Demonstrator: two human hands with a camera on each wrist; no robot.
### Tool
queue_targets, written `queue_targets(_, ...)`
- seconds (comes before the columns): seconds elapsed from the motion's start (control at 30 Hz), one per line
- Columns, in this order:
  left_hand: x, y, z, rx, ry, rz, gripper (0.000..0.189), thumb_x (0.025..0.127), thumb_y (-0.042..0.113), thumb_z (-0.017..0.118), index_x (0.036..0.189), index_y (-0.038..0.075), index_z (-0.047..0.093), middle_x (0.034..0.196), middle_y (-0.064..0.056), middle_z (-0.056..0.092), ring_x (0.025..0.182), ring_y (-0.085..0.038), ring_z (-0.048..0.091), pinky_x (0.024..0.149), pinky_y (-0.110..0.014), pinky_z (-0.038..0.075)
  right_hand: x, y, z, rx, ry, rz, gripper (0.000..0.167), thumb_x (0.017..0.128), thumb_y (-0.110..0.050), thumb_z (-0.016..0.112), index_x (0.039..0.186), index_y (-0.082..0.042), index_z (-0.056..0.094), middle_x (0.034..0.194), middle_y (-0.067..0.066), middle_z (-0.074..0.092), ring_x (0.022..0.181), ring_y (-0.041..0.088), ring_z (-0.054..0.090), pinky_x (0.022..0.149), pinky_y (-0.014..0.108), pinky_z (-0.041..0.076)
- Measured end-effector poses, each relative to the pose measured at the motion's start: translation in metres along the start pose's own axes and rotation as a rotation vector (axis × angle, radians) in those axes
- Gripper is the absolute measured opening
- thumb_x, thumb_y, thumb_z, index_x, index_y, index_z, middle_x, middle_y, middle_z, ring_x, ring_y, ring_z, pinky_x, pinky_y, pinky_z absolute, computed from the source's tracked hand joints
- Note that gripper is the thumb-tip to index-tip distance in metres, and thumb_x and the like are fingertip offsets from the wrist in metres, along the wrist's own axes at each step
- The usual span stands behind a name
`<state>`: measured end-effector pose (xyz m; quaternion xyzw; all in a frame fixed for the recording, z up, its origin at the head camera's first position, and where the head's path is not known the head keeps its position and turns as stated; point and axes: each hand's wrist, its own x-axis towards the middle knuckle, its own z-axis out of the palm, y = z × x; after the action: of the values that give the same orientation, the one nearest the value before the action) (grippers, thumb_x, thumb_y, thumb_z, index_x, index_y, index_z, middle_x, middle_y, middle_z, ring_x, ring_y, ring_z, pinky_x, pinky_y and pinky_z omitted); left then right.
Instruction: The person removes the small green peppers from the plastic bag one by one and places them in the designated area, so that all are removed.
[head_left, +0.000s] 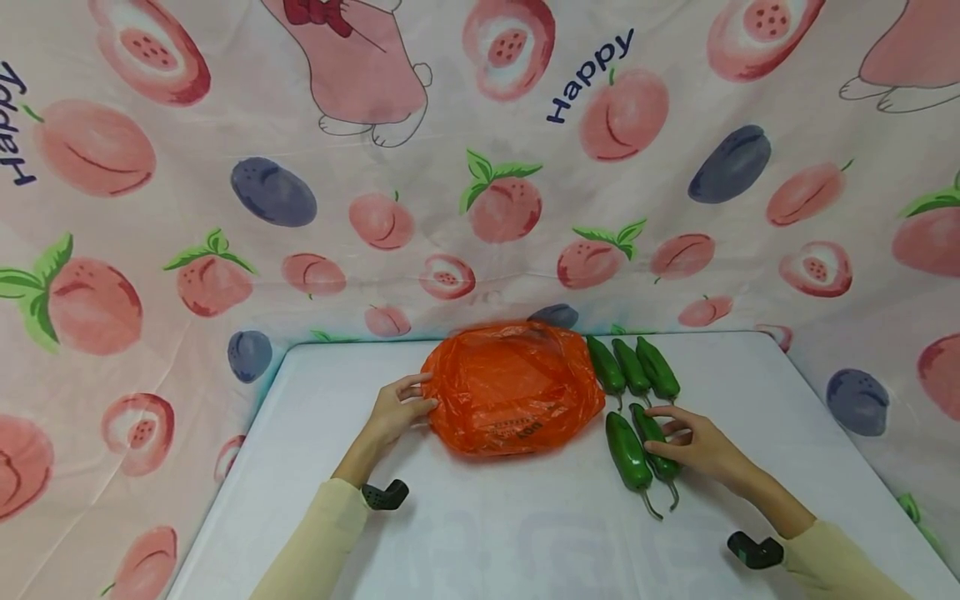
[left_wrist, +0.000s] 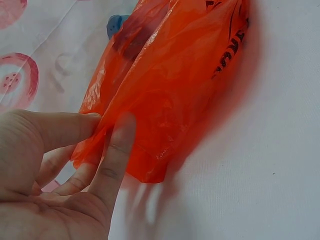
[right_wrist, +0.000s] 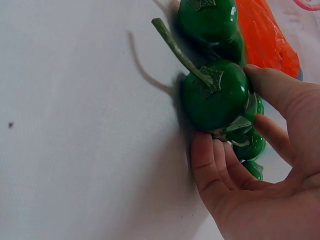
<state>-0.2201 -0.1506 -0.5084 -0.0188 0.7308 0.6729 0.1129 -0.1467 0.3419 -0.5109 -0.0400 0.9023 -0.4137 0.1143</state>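
Observation:
An orange plastic bag (head_left: pixel 517 387) with dark printing lies puffed up at the middle of the table's back. At its left end my left hand (head_left: pixel 397 412) pinches the thin plastic between thumb and fingers, as the left wrist view also shows. My right hand (head_left: pixel 701 446) holds a green pepper (head_left: pixel 664 467), thumb on one side and fingertips on the other. In the right wrist view that pepper (right_wrist: pixel 215 97) points its curved stem away from the palm. Close beside it lies another green pepper (head_left: pixel 628 450).
Three more green peppers (head_left: pixel 632 367) lie in a back row by the bag's right end. The white table (head_left: pixel 480 533) ends at a hanging cloth (head_left: pixel 450 142) printed with fruit. Black devices (head_left: pixel 754 552) sit at both wrists.

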Motion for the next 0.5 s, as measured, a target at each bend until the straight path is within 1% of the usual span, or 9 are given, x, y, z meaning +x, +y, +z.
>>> queue_targets(0.13, 0.0002, 0.0008, 0.0004, 0.005, 0.003, -0.006, 0.052, 0.093, -0.002, 0.072, 0.143, 0.005, 0.059, 0.115, -0.018, 0.062, 0.078, -0.019, 0.070, 0.080, -0.043, 0.063, -0.0011, -0.0017, -0.0007, 0.006, -0.002, -0.003, 0.062, 0.092, -0.030, 0.080, 0.143, -0.006, 0.055, 0.116, 0.017, 0.064, 0.096, 0.026, 0.062, 0.078, 0.038, 0.058)
queue_targets(0.23, -0.0001, 0.0017, 0.0004, 0.012, -0.007, -0.002, 0.052, 0.094, -0.002, 0.071, 0.143, 0.005, 0.058, 0.115, -0.019, 0.062, 0.079, -0.020, 0.071, 0.081, -0.044, 0.063, -0.0023, -0.0037, -0.0016, 0.005, -0.006, -0.007, 0.061, 0.092, -0.030, 0.079, 0.143, -0.005, 0.055, 0.116, 0.018, 0.064, 0.096, 0.026, 0.061, 0.078, 0.037, 0.057)
queue_targets(0.33, -0.0011, 0.0029, -0.0006, 0.012, -0.022, -0.001, 0.053, 0.094, -0.001, 0.071, 0.144, 0.005, 0.057, 0.116, -0.020, 0.061, 0.081, -0.020, 0.071, 0.083, -0.047, 0.062, -0.0031, -0.0047, -0.0030, 0.003, -0.014, -0.016, 0.061, 0.092, -0.029, 0.079, 0.143, -0.005, 0.055, 0.116, 0.018, 0.063, 0.096, 0.026, 0.061, 0.077, 0.036, 0.056)
queue_targets(0.5, -0.0050, 0.0056, -0.0056, 0.024, -0.070, 0.009, 0.055, 0.095, 0.002, 0.071, 0.148, 0.005, 0.053, 0.126, -0.025, 0.057, 0.085, -0.022, 0.072, 0.089, -0.054, 0.059, -0.0032, -0.0041, -0.0049, 0.016, -0.040, -0.027, 0.061, 0.092, -0.028, 0.079, 0.144, -0.006, 0.055, 0.118, 0.019, 0.062, 0.095, 0.026, 0.062, 0.076, 0.035, 0.057)
